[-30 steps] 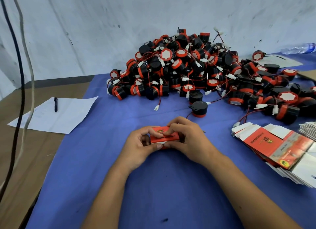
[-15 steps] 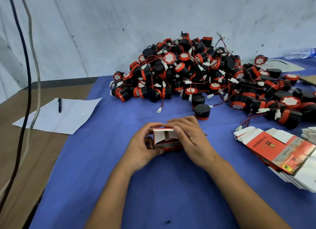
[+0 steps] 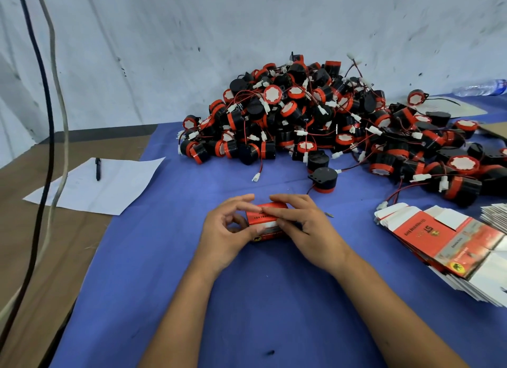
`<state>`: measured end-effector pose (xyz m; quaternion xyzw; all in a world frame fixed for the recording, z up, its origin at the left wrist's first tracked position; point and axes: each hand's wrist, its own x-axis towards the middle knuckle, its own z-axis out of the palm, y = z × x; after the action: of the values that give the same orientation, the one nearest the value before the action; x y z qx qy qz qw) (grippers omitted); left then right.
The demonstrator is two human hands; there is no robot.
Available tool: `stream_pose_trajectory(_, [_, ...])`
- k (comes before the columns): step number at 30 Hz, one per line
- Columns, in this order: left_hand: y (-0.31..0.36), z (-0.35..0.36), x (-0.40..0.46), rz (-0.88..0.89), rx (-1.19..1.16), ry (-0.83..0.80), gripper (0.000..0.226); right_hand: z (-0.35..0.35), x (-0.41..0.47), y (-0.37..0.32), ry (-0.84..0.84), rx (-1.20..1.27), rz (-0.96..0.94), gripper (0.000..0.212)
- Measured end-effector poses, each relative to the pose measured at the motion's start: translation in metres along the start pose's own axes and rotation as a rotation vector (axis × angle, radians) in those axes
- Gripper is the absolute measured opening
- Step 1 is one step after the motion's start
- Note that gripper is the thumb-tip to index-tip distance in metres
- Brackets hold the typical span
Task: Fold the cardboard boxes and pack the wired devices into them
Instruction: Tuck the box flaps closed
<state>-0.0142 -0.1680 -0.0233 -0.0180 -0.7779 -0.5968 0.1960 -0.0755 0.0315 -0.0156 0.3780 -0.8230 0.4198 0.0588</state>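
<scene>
Now both hands, left (image 3: pixel 225 230) and right (image 3: pixel 304 226), curl round the small red cardboard box (image 3: pixel 264 225) low over the blue desk (image 3: pixel 170 271), pinching its flaps; thin, light card probably creases easily, best held by its edges

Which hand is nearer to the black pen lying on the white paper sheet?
Left. The left hand grips the small red cardboard box on its side towards the black pen; the right hand holds the box's far side.
</scene>
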Motion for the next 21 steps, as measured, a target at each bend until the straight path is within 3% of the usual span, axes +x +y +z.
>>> stream_pose_trajectory(3, [-0.001, 0.001, -0.002, 0.082, 0.055, 0.094, 0.017, 0.003, -0.003, -0.002, 0.174, 0.058, -0.018, 0.025])
stream_pose_trajectory(6, [0.000, 0.007, -0.004, 0.171, 0.247, 0.154, 0.016, 0.007, -0.004, -0.001, 0.298, -0.040, -0.123, 0.014])
stream_pose_trajectory(12, [0.001, 0.009, -0.010, 0.362, 0.523, 0.158, 0.005, 0.011, -0.010, -0.001, 0.260, -0.167, -0.175, 0.012])
stream_pose_trajectory(16, [-0.001, 0.011, -0.014, 0.319, 0.559, 0.107, 0.023, 0.013, -0.018, -0.005, 0.206, -0.258, -0.167, 0.012])
stream_pose_trajectory(21, [0.002, 0.021, -0.009, 0.114, 0.546, 0.079, 0.037, 0.008, -0.016, -0.016, 0.073, -0.344, -0.073, 0.024])
